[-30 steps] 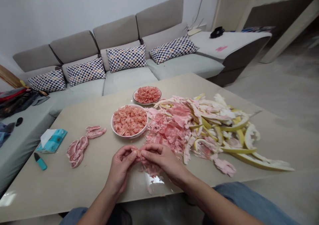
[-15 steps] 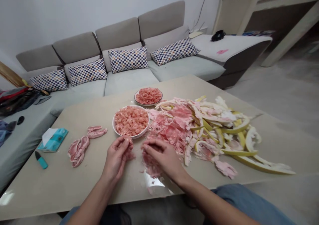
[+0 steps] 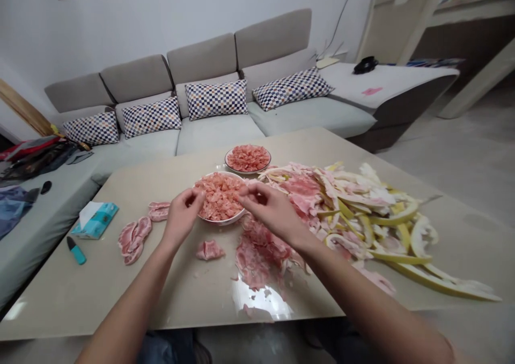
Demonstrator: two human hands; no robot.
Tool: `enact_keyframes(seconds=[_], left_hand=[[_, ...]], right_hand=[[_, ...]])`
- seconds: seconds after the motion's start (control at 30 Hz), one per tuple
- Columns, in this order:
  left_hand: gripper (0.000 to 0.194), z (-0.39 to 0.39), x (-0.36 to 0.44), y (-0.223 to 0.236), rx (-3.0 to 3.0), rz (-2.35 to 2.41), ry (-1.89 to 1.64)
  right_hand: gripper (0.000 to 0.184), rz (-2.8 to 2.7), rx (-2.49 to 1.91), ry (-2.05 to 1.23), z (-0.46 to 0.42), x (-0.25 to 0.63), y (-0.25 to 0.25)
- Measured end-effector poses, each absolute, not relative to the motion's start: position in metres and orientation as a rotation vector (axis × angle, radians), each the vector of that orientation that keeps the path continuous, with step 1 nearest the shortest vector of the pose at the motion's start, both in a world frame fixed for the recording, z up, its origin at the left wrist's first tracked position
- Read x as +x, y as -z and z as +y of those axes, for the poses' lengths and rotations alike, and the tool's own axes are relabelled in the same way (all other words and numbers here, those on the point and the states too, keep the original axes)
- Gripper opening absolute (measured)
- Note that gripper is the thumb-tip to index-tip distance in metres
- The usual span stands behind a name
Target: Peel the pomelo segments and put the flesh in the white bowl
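A white bowl (image 3: 227, 220) heaped with pink pomelo pulp stands mid-table, and a smaller plate of pulp (image 3: 248, 159) sits behind it. My left hand (image 3: 182, 215) reaches the bowl's left rim, fingertips pinched together. Over its right rim hangs my right hand (image 3: 267, 209), fingers curled; anything held in either hand is hidden. A torn pink membrane piece (image 3: 209, 250) lies just below the bowl. Nearer my right arm is a heap of shredded membrane (image 3: 257, 256). Further right spreads a large pile of yellow-white pomelo rind (image 3: 372, 213). Peeled membrane segments (image 3: 134, 240) lie left of my left hand.
The glossy beige table (image 3: 189, 294) has a front edge close to me. A tissue box (image 3: 94, 220) and a teal marker (image 3: 76, 250) lie at its left. Behind it stands a grey sofa (image 3: 213, 98) with checked cushions, and clothes lie on its left end.
Both hands have risen from the membrane heap to the bowl's rims. A membrane piece now lies apart on the table. The view has shifted slightly.
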State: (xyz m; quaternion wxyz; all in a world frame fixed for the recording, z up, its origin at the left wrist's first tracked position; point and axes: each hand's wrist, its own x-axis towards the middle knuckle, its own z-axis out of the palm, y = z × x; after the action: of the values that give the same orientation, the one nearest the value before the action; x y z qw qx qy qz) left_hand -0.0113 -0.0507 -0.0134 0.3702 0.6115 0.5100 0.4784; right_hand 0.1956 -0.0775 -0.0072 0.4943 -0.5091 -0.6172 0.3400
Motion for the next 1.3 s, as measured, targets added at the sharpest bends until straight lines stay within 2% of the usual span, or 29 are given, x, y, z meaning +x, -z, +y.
enact_keyframes(seconds=[0.03, 0.1, 0.13, 0.17, 0.27, 0.33, 0.4, 0.47, 0.57, 0.7, 0.8, 0.9, 1.03, 1.2, 1.3], left_hand=[[0.017, -0.065, -0.007, 0.018, 1.579, 1.288, -1.181], [0.015, -0.097, 0.007, 0.031, 1.581, 1.225, -1.057], [0.025, -0.112, 0.016, 0.038, 1.568, 1.192, -1.01], [0.037, -0.126, 0.024, 0.046, 1.529, 1.149, -0.954], [0.045, -0.154, 0.041, 0.063, 1.041, 0.908, -0.832], [0.052, -0.158, 0.039, 0.067, 0.972, 0.88, -0.76], [0.048, -0.152, 0.026, 0.068, 1.245, 1.057, -0.805], [0.036, -0.139, 0.006, 0.07, 1.648, 1.42, -0.933], [0.031, -0.117, -0.023, 0.079, 1.772, 1.606, -0.907], [0.04, -0.104, -0.039, 0.097, 1.884, 1.724, -0.723], [0.046, -0.103, -0.036, 0.104, 1.926, 1.754, -0.582], [0.037, -0.107, -0.032, 0.103, 1.957, 1.729, -0.506], [0.028, -0.118, -0.023, 0.093, 2.006, 1.588, -0.532], [0.02, -0.137, -0.007, 0.082, 1.993, 1.498, -0.579], [0.019, -0.144, 0.0, 0.081, 1.956, 1.527, -0.608]], right_hand=[[0.007, -1.517, -1.265, -0.759, -0.091, 0.199, 0.01], [0.012, -1.557, -1.297, -0.772, -0.118, 0.203, 0.017], [0.016, -1.605, -1.271, -0.849, -0.131, 0.204, 0.022], [0.021, -1.659, -1.228, -0.952, -0.142, 0.204, 0.028], [0.051, -1.803, -1.173, -1.155, -0.165, 0.211, 0.048], [0.056, -1.798, -1.326, -0.883, -0.167, 0.222, 0.061], [0.052, -1.732, -1.532, -0.517, -0.161, 0.236, 0.068], [0.044, -1.715, -1.64, -0.318, -0.153, 0.247, 0.071], [0.039, -1.792, -1.616, -0.276, -0.148, 0.248, 0.072], [0.057, -1.995, -1.465, -0.258, -0.153, 0.227, 0.085], [0.051, -2.079, -1.38, -0.377, -0.159, 0.21, 0.097], [0.041, -2.037, -1.324, -0.587, -0.163, 0.198, 0.102], [0.036, -1.903, -1.256, -0.792, -0.167, 0.185, 0.098], [0.009, -1.64, -1.29, -1.005, -0.169, 0.17, 0.086], [0.016, -1.528, -1.311, -1.105, -0.17, 0.167, 0.081]])
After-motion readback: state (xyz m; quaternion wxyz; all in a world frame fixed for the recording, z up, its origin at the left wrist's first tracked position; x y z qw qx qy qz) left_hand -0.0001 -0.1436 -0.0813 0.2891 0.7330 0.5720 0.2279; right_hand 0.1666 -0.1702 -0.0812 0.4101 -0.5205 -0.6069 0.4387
